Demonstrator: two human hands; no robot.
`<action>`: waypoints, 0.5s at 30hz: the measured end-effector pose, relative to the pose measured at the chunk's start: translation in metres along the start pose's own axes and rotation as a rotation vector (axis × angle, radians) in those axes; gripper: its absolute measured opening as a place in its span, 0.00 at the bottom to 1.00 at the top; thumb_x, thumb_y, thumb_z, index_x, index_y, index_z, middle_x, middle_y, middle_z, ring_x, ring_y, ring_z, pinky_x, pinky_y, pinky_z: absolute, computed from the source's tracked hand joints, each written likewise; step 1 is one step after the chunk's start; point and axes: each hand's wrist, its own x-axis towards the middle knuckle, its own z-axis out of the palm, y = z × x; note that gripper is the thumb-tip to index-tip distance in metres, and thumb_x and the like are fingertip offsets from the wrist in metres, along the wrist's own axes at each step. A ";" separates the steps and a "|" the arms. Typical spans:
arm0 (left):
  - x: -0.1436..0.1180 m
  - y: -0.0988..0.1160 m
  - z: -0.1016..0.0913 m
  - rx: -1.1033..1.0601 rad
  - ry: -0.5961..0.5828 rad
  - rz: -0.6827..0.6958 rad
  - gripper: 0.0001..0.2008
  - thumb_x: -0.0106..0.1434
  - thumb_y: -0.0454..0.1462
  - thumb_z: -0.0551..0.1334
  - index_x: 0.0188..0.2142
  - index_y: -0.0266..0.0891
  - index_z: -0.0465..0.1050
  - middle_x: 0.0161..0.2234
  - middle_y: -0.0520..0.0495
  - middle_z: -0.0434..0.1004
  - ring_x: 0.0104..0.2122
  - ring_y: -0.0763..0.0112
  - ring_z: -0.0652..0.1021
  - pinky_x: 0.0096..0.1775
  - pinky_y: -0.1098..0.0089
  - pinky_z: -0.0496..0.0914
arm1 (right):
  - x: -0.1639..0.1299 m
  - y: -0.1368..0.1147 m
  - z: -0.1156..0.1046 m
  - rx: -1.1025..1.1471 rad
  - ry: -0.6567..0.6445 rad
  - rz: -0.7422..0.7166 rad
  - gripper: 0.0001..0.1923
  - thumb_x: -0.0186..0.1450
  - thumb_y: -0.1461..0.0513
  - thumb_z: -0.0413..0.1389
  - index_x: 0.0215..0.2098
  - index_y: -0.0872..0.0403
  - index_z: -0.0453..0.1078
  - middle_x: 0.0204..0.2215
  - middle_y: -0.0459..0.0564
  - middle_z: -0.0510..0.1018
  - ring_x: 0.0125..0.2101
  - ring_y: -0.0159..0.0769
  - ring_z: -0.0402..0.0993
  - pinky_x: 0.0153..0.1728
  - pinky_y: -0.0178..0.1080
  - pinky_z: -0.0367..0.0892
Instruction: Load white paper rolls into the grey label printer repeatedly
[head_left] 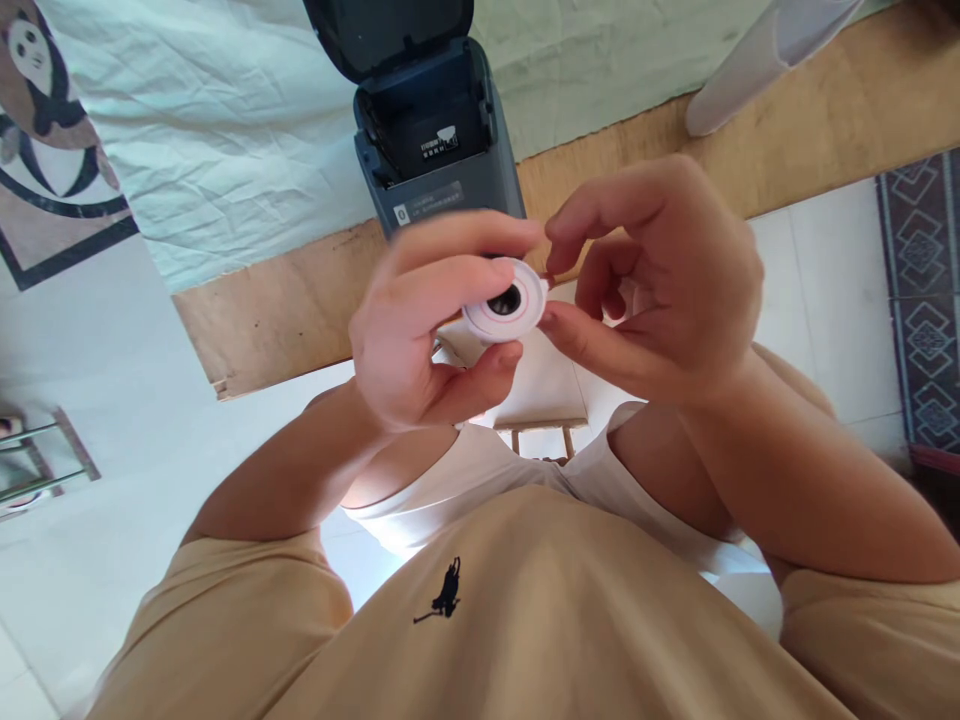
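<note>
My left hand (420, 325) is closed around a small white roll of labels (529, 310), its fingers over the top and its thumb beneath. The roll has a dark hollow core and a thin pink ring on its face. From the right, my right hand (652, 290) meets the roll's edge, thumb and forefinger pinched at a small tab there. Just beyond my hands stands a dark label printer (480, 195) with its lid (390, 35) raised. The inside of its bay shows a white printed sticker.
The printer stands on a wooden table (285, 310) partly covered by a pale green cloth (217, 130). A translucent white tube-like object (739, 80) lies at the back right. Below are a wooden stool (540, 425), a patterned mat (926, 300) and a metal rack (45, 455).
</note>
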 end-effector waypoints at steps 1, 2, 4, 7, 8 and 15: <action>0.002 0.003 -0.002 -0.011 0.034 0.080 0.16 0.52 0.47 0.58 0.39 0.47 0.61 0.38 0.56 0.69 0.41 0.78 0.71 0.35 0.75 0.71 | 0.001 0.000 0.000 -0.014 0.012 -0.027 0.17 0.51 0.60 0.53 0.38 0.54 0.58 0.37 0.44 0.64 0.32 0.13 0.60 0.22 0.21 0.56; 0.004 0.006 -0.003 -0.042 0.050 0.134 0.17 0.52 0.44 0.59 0.41 0.44 0.61 0.37 0.54 0.67 0.41 0.78 0.71 0.34 0.76 0.71 | 0.001 0.001 -0.001 -0.036 0.018 -0.072 0.18 0.50 0.60 0.54 0.39 0.53 0.58 0.39 0.44 0.63 0.32 0.13 0.60 0.23 0.22 0.56; 0.004 0.013 -0.004 -0.190 0.049 0.077 0.20 0.53 0.42 0.58 0.45 0.43 0.59 0.39 0.52 0.64 0.40 0.77 0.71 0.32 0.76 0.71 | 0.003 0.002 -0.002 -0.086 0.008 -0.181 0.22 0.49 0.59 0.55 0.42 0.50 0.59 0.42 0.42 0.62 0.29 0.11 0.58 0.25 0.22 0.57; 0.000 0.026 -0.001 -0.516 0.032 -0.222 0.22 0.56 0.40 0.54 0.49 0.55 0.48 0.50 0.54 0.60 0.46 0.72 0.71 0.29 0.74 0.72 | 0.003 0.005 -0.001 -0.131 -0.028 -0.338 0.23 0.48 0.57 0.55 0.43 0.46 0.59 0.45 0.41 0.60 0.28 0.09 0.58 0.29 0.24 0.61; -0.001 0.030 0.000 -0.582 0.019 -0.278 0.22 0.57 0.38 0.53 0.48 0.58 0.46 0.52 0.56 0.58 0.47 0.73 0.71 0.28 0.74 0.72 | 0.003 0.006 0.000 -0.144 -0.042 -0.354 0.23 0.49 0.56 0.55 0.43 0.46 0.59 0.46 0.41 0.59 0.29 0.10 0.59 0.30 0.24 0.61; 0.001 0.036 0.004 -0.625 0.014 -0.353 0.20 0.58 0.36 0.52 0.46 0.61 0.47 0.53 0.61 0.57 0.45 0.74 0.72 0.31 0.70 0.75 | -0.002 0.001 0.008 -0.267 -0.052 -0.250 0.20 0.53 0.51 0.50 0.44 0.44 0.57 0.46 0.40 0.61 0.30 0.12 0.60 0.26 0.24 0.58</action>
